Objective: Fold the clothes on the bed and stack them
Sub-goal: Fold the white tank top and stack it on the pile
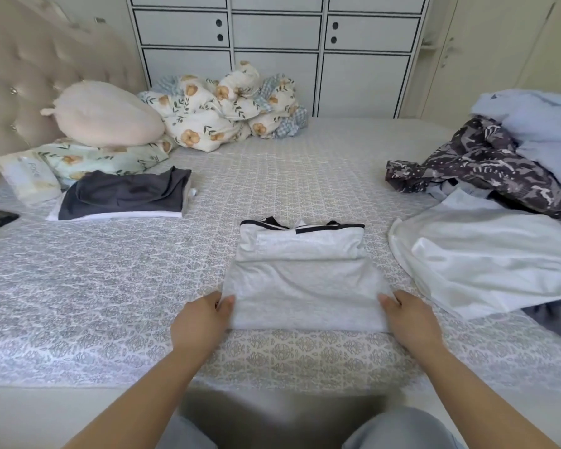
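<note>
here, hands point(305, 319) gripping grey garment point(302, 286)

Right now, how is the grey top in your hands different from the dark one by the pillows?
The light grey top lies in front of the person, with the left hand and right hand holding its sides. The dark grey garment is untouched, resting on a white one, far left. Both are folded on the bed.

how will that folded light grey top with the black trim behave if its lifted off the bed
The folded light grey top with black trim will probably flop: its soft layers sag and crease. It looks light, thin cloth. Gripped only at the near corners, as the left hand and right hand do, the fold may open.
</note>
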